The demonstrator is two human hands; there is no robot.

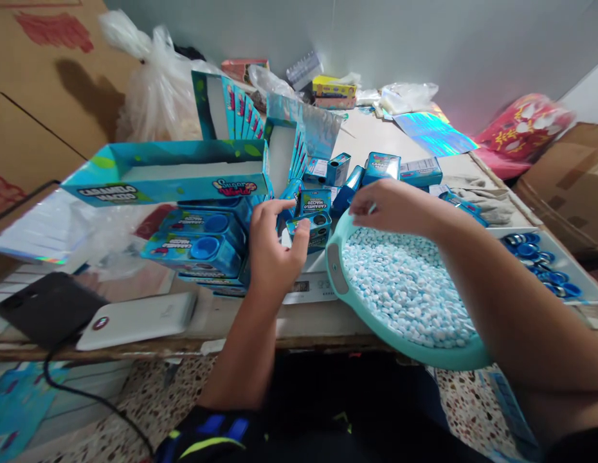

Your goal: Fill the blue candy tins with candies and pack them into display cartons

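My left hand [274,247] grips a small blue candy box [314,222] with a round hole in its top, held over a white scale [308,286]. My right hand [393,206] hovers over the far rim of a teal basin [337,273] full of small pale-blue and white candies [405,283]. Its fingers are curled together as in a pinch; what they hold is too small to make out. More of the same small blue boxes [380,166] stand just beyond both hands.
A long open blue display carton [168,172] and filled blue boxes [197,241] lie to the left. A white power bank [137,319] and a black pad [45,307] sit at the front left. A tray of blue caps [544,260] is on the right. Bags and cardboard line the back.
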